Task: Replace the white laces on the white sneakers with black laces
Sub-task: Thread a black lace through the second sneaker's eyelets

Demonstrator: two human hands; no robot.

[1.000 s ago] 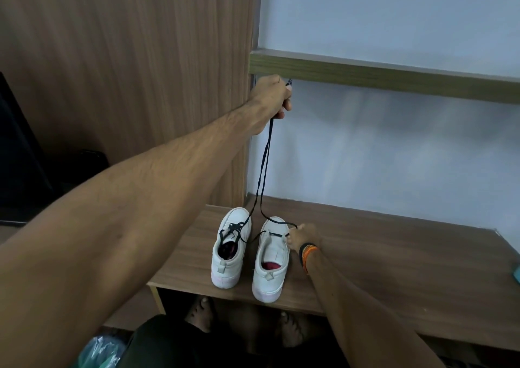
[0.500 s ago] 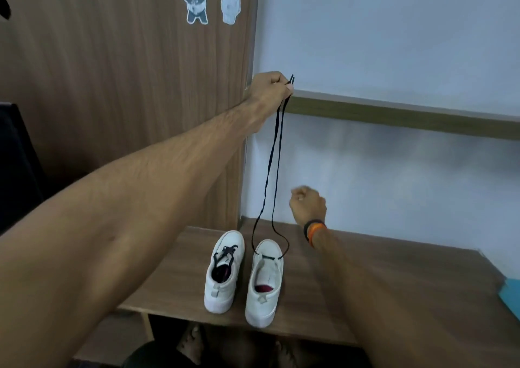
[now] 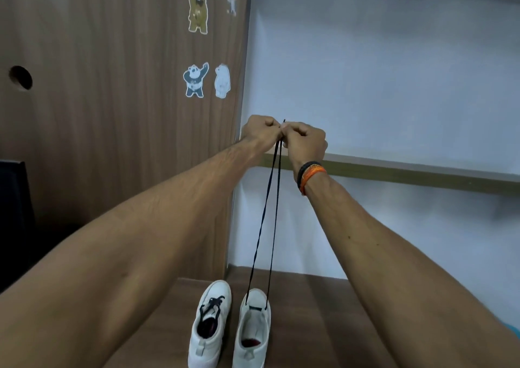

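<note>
**Both lace ends pinched high, evened over the right shoe**

Left hand (image 3: 260, 131) and right hand (image 3: 305, 142) raised together near the middle of the view, knuckles touching, each curled on one end of the black lace (image 3: 270, 212). Two strands hanging taut from there down toward 6 o'clock, into the front eyelets of the right shoe (image 3: 253, 331) on the wooden surface (image 3: 323, 325). Left shoe (image 3: 209, 325) just beside it, at its 9 o'clock, already laced in black. No white lace in view.

Judged step: levelling the two ends after the first crossing, with every higher eyelet on this shoe not yet threaded.

Possible trouble from here:
- Uneven ends, if one strand slips through the pinch while the other stays tight; one side then too short to tie.
- Shoe lifted or tipped off its sole, given the steep upward pull and only the shoe's own weight holding it down.
- Toppling into the left shoe, close as the pair stands.
- Strands twisting round each other, running almost together as they do.

Around: bear stickers (image 3: 206, 80) on the wood panel (image 3: 98, 142) at 11 o'clock, a shelf edge (image 3: 408, 172) along the wall at 3 o'clock, orange and black bands (image 3: 309, 172) on the right wrist. Nothing between hands and shoe except the lace itself; both forearms crowd the lower view and hide much of the surface.
</note>
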